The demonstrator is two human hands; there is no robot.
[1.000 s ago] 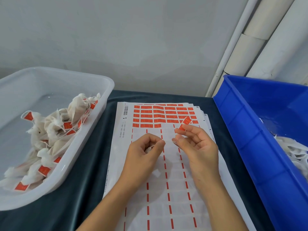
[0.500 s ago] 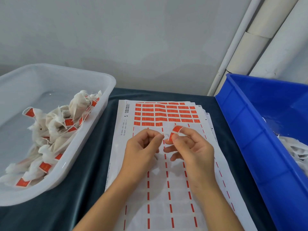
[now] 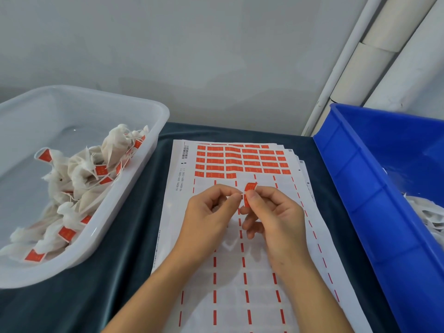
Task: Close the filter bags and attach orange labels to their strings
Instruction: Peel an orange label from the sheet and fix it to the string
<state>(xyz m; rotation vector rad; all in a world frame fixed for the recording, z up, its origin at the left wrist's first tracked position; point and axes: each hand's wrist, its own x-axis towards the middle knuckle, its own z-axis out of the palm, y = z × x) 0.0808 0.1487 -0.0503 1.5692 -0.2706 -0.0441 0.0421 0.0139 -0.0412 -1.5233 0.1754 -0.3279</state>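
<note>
A stack of label sheets [image 3: 240, 272] lies on the dark cloth, with rows of orange labels [image 3: 240, 161] left at its far end. My right hand [image 3: 274, 217] pinches one peeled orange label [image 3: 249, 189], folded over between thumb and forefinger. My left hand [image 3: 211, 215] is curled with its fingertips meeting the right hand's at the label; it holds a small white filter bag, mostly hidden in the palm. The string is too thin to make out.
A clear plastic tub [image 3: 134, 188] on the left holds several closed white bags with orange labels [image 3: 72, 183]. A blue bin [image 3: 360, 212] on the right holds white filter bags [image 3: 430, 212]. White pipes run up the wall behind it.
My right hand brought the peeled label from above the sheet down to my left fingertips. The label is now folded over between the fingers of both hands.
</note>
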